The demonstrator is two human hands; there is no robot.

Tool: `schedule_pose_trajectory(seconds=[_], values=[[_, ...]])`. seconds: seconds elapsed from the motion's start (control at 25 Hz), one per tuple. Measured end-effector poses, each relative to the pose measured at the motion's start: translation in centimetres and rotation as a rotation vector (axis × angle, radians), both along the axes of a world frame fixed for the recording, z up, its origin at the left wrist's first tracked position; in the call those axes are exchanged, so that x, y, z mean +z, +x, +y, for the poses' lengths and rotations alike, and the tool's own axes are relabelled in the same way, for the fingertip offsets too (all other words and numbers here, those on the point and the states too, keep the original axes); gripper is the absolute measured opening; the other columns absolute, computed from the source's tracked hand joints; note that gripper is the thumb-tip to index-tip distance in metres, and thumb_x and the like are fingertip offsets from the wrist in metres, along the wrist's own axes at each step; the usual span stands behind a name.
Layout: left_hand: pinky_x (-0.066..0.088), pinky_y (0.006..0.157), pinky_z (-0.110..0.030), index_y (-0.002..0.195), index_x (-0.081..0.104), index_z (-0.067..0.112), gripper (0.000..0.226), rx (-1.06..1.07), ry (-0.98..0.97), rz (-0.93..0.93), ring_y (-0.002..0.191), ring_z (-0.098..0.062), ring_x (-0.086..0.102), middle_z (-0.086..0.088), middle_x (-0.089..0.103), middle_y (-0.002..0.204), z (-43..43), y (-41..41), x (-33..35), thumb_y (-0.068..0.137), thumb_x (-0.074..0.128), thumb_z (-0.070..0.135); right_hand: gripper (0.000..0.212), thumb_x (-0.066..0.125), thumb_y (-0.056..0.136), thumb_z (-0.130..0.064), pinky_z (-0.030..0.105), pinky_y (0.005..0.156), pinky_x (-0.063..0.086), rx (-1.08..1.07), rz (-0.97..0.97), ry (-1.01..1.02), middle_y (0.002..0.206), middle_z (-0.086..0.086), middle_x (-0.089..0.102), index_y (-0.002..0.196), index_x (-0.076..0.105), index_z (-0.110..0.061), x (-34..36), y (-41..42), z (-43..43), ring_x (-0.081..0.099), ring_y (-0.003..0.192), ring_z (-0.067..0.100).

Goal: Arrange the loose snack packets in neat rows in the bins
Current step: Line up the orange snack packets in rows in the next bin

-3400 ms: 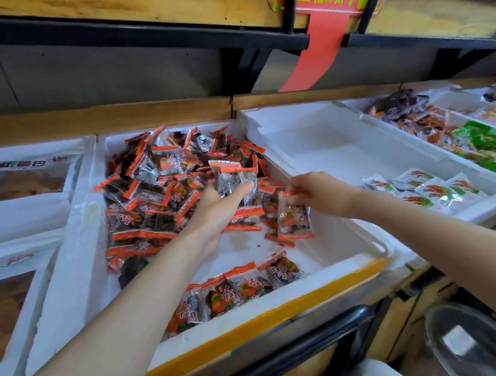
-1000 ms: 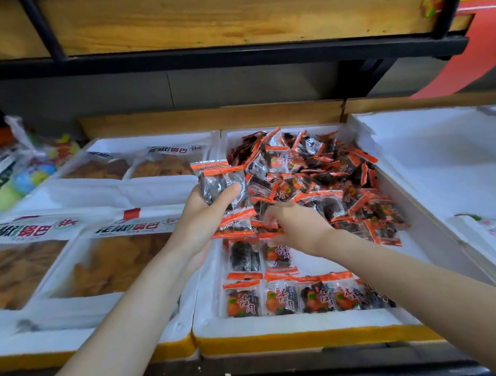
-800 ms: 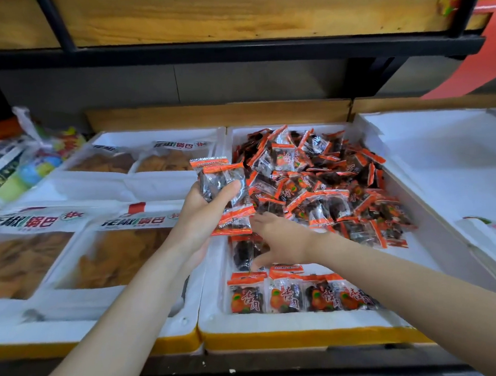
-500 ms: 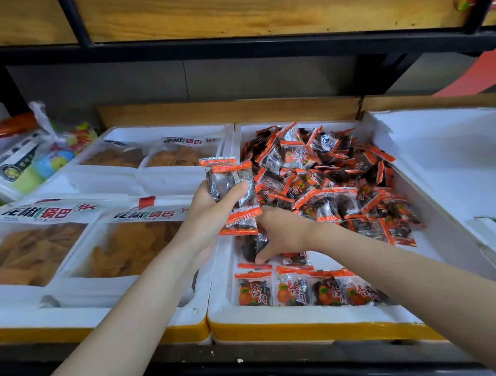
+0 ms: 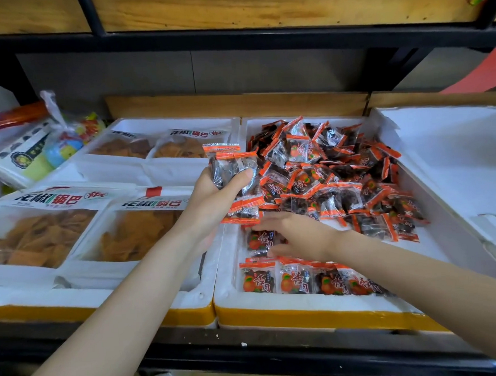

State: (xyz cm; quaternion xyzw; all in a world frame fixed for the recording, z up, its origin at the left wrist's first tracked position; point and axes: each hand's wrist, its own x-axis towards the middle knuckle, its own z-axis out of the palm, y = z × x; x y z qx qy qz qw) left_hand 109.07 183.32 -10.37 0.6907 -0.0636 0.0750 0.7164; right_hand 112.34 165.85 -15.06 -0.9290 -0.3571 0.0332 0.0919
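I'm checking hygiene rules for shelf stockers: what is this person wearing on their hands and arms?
Nothing that shows. The left hand and right hand are ungloved, and both arms are bare up to the frame's edge, with no sleeve in view. No watch, bracelet or ring is visible on either.

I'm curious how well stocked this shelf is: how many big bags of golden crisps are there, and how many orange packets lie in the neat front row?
Big crisp bags: 4
Front-row orange packets: 4 in view; more may be hidden
Total: 8 in view
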Motion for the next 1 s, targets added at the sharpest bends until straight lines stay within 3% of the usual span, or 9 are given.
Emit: schedule_pose_trajectory(seconds=[0.16,0.32,0.4,0.52,0.64,0.72,0.8,0.88,1.0], values=[[0.046,0.104,-0.041,0.122,0.060,0.024,0.053,-0.006,0.020,0.017,0.111,-0.014,0.064,0.006,0.070,0.115,-0.5,0.2,-0.2,0.075,0.072,0.045,0.050,0.061,0.090,-0.030,0.020,0.089,0.037,-0.007,-0.037,-0.014,0.131,0.000,0.053,0.136,0.049,-0.018,-0.3,-0.3,0.7,0.052,0.113,0.014],[0.044,0.083,-0.019,0.123,0.059,0.020,0.038,-0.002,0.000,0.046,0.105,-0.003,0.061,0.008,0.068,0.115,-1.3,0.7,-0.5,0.089,0.067,0.033,0.038,0.056,0.093,-0.031,0.027,0.092,0.033,-0.078,-0.191,0.051,0.119,0.006,0.056,0.123,0.057,-0.008,0.4,-0.2,0.0,0.044,0.116,0.021],[0.042,0.084,-0.021,0.124,0.059,0.021,0.037,-0.020,-0.002,0.053,0.108,-0.004,0.059,0.008,0.068,0.116,-1.8,0.8,-0.7,0.089,0.067,0.033,0.040,0.054,0.094,-0.032,0.028,0.098,0.033,-0.206,-0.180,0.181,0.126,0.006,0.052,0.128,0.052,-0.009,0.8,1.2,-1.8,0.043,0.120,0.023],[0.042,0.103,-0.036,0.122,0.060,0.026,0.048,-0.038,-0.015,0.062,0.114,-0.012,0.060,0.008,0.068,0.117,-2.6,0.9,-0.9,0.080,0.073,0.045,0.066,0.059,0.090,-0.039,0.036,0.107,0.035,-0.302,0.022,0.020,0.145,0.003,0.039,0.146,0.030,-0.020,0.8,3.0,-4.0,0.039,0.131,0.023],[0.042,0.107,-0.047,0.118,0.061,0.032,0.062,-0.062,-0.017,0.102,0.114,-0.016,0.061,0.010,0.070,0.115,-3.4,1.0,-1.1,0.063,0.075,0.058,0.051,0.058,0.093,-0.027,0.032,0.085,0.048,-0.371,-0.017,0.061,0.129,0.006,0.057,0.139,0.039,-0.018,0.3,4.1,-4.3,0.058,0.104,0.020],[0.040,0.109,-0.044,0.118,0.061,0.030,0.048,-0.057,-0.022,0.111,0.114,-0.013,0.060,0.010,0.069,0.115,-3.7,1.1,-1.4,0.076,0.074,0.049,0.026,0.050,0.097,-0.018,0.030,0.068,0.047,-0.393,-0.108,0.205,0.108,0.010,0.066,0.122,0.046,-0.013,0.5,4.1,-4.3,0.060,0.079,0.019],[0.036,0.110,-0.041,0.121,0.059,0.028,0.040,-0.052,-0.016,0.119,0.116,-0.011,0.057,0.010,0.067,0.118,-3.8,1.4,-1.4,0.085,0.070,0.041,0.013,0.056,0.094,-0.015,0.023,0.059,0.044,-0.425,-0.122,0.394,0.093,0.007,0.065,0.104,0.050,-0.010,1.8,3.6,-4.9,0.056,0.068,0.015],[0.032,0.109,-0.037,0.124,0.057,0.027,0.041,-0.059,-0.017,0.118,0.114,-0.008,0.054,0.011,0.064,0.121,-4.0,1.7,-1.4,0.087,0.068,0.040,0.012,0.068,0.086,-0.018,0.014,0.052,0.036,-0.448,-0.129,0.497,0.077,0.000,0.059,0.088,0.058,-0.011,3.4,2.9,-6.4,0.050,0.060,0.009],[0.030,0.104,-0.034,0.126,0.054,0.026,0.044,-0.093,-0.024,0.128,0.118,-0.009,0.050,0.012,0.061,0.125,-4.6,2.1,-1.3,0.087,0.068,0.041,0.030,0.069,0.084,-0.032,0.025,0.056,0.039,-0.449,-0.028,0.391,0.077,0.012,0.062,0.084,0.061,-0.003,3.9,2.2,-9.0,0.053,0.062,0.016]])
